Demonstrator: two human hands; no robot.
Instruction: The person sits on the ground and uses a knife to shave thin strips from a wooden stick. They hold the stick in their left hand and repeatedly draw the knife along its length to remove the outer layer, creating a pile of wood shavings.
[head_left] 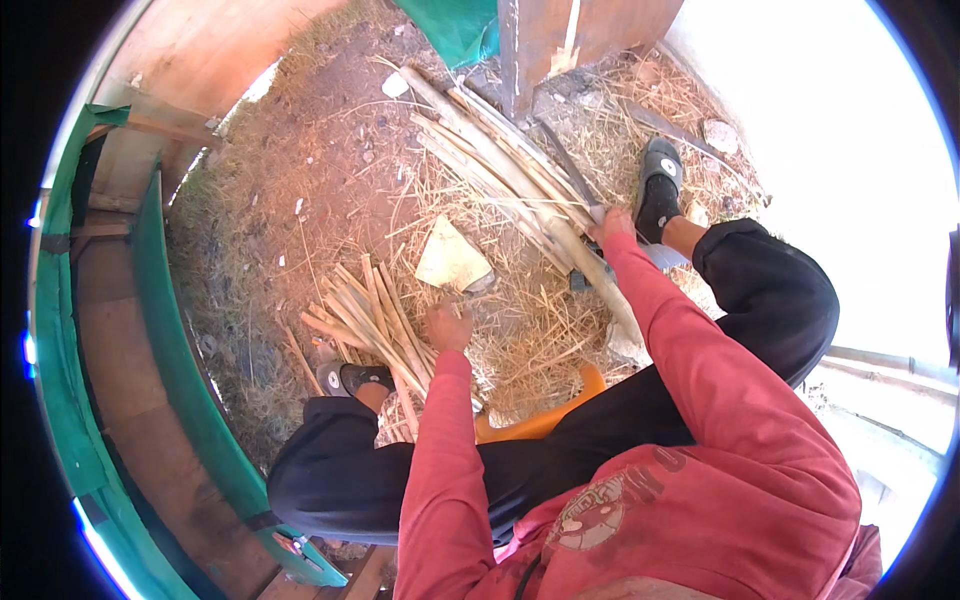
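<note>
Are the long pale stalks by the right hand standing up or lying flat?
Lying flat. The long stalks stretch across the straw-covered ground in a loose pile, with the right hand resting on their near end.

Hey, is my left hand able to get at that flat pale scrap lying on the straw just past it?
Probably yes. The left hand rests on the short cane bundle, and the pale scrap lies just beyond on open straw, with nothing between them. The right hand is busy on the long stalks.

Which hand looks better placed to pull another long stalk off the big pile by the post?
Probably the right hand: it is stretched out and already rests on the long pale stalks of the big pile. The left hand is lower, at the smaller bundle of short cut pieces, away from that pile.
</note>
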